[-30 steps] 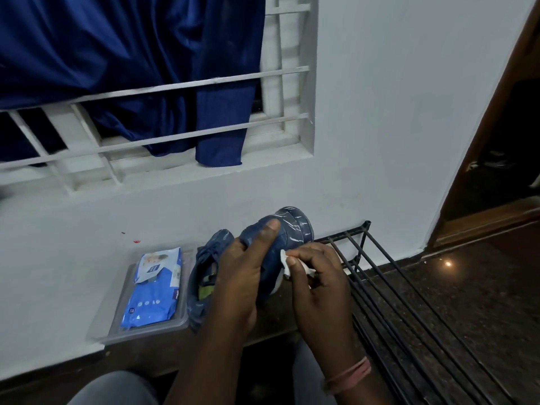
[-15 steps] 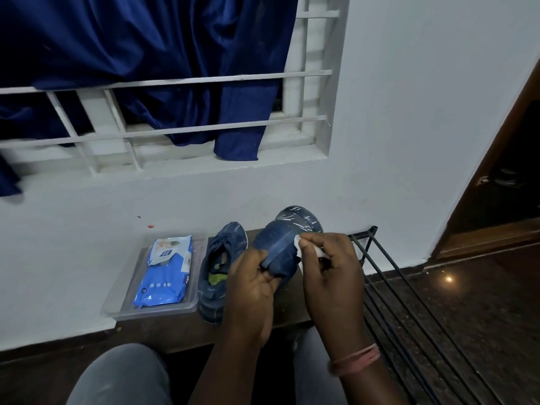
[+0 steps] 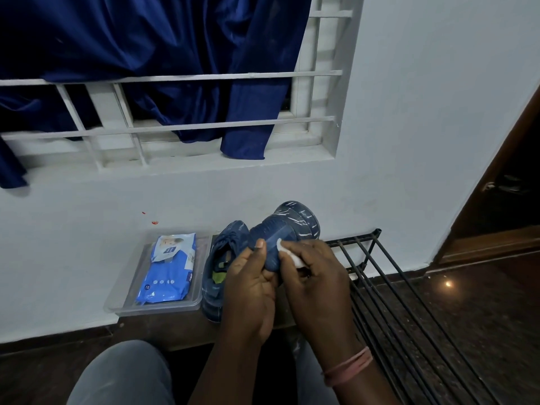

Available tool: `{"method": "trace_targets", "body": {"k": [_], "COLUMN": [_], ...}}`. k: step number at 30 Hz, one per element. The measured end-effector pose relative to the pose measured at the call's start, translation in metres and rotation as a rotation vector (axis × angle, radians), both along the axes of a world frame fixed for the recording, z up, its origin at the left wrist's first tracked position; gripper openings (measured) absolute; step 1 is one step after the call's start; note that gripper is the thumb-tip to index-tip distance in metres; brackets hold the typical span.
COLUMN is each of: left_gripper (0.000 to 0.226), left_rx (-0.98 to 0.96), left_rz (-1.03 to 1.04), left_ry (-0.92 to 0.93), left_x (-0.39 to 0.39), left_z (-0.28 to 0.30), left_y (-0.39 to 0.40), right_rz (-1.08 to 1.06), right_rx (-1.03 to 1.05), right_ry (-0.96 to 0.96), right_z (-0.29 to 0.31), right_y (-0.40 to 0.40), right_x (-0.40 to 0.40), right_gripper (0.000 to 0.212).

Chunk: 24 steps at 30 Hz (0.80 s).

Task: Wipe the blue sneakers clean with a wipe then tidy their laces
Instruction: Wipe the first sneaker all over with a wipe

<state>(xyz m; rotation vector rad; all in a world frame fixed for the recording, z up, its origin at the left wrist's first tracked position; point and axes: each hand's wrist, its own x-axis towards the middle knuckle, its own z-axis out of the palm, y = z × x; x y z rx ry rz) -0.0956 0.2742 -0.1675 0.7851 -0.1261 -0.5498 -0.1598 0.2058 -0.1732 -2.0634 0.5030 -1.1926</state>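
Wipe (image 3: 287, 252) slid down the sneaker (image 3: 280, 229), pinched in right fingers (image 3: 292, 263); left fingers (image 3: 257, 252) grip it.

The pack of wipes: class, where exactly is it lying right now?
In the head view, the pack of wipes lies in a clear plastic tray against the wall, left of the resting blue sneaker.

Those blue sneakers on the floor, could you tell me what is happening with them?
A seated person holds one sneaker sole-up in the left hand while the right hand pinches a white wipe against it. The other sneaker lies beside a pack of wipes in a clear tray.
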Motion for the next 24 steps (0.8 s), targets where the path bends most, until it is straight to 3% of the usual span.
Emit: {"method": "trace_targets", "body": {"k": [5, 9, 13, 17, 21, 24], "left_gripper": [0.041, 0.044, 0.048, 0.046, 0.043, 0.041], "left_rx": [-0.029, -0.027, -0.062, -0.034, -0.071, -0.065], "left_rz": [-0.001, 0.006, 0.0, -0.027, -0.019, -0.034], "left_ry": [0.038, 0.071, 0.078, 0.087, 0.094, 0.108], "left_x": [-0.001, -0.001, -0.003, -0.002, -0.006, -0.003], "left_z": [0.004, 0.006, 0.006, 0.005, 0.004, 0.003], "left_y": [-0.002, -0.003, -0.004, -0.004, -0.008, -0.007], "right_rz": [-0.108, 0.024, -0.079, 0.048, -0.08, 0.073], "right_rx": [0.052, -0.054, 0.007, -0.054, 0.024, -0.013], "right_ry": [-0.098, 0.008, -0.086, 0.02, -0.109, -0.005], "right_z": [0.002, 0.0, 0.0, 0.0, -0.004, -0.003], "right_y": [-0.009, 0.009, -0.004, 0.005, -0.005, 0.004], "right_x": [0.005, 0.002, 0.004, 0.002, 0.004, 0.0], "right_gripper": [0.016, 0.019, 0.015, 0.018, 0.016, 0.02]}}
